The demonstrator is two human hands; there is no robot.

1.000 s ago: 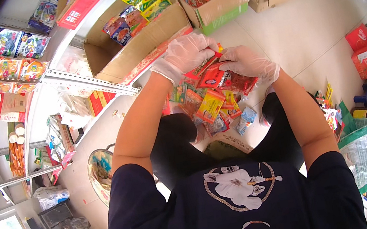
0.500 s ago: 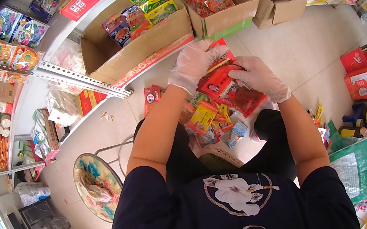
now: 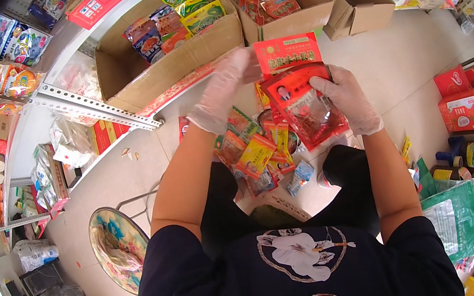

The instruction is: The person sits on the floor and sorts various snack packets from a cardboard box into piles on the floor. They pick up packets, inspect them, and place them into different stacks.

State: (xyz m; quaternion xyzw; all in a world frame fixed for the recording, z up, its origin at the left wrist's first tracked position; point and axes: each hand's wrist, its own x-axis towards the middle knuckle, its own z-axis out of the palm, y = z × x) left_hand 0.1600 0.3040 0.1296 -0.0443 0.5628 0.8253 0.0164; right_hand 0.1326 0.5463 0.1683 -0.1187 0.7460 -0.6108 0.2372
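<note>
My right hand (image 3: 349, 102), in a thin clear glove, pinches red snack packets at their right edge. The nearer red packet (image 3: 306, 107) has a clear window showing dark contents. Behind and above it stands another red packet (image 3: 288, 53), its printed front facing me. My left hand (image 3: 222, 92), gloved too, is beside that packet's left edge. Its fingers point toward the packet but are smeared by motion, so their grip and any contact are unclear. Below, between my legs, lies a pile of colourful snack packets, among them a yellow packet (image 3: 255, 155) and a blue-white packet (image 3: 300, 176).
Ahead stand an open carton (image 3: 176, 71) of snack bags and another carton (image 3: 299, 23) of red packets. A metal shelf (image 3: 103, 111) is at left, near a round flowered stool (image 3: 98, 235). Red boxes (image 3: 461, 108), bottles and a green bag (image 3: 457, 219) line the right side.
My left hand has moved left, away from the middle of the packets. The packets have spread and turned, so the rear one's front shows fully. My right hand keeps its hold, slightly lower.
</note>
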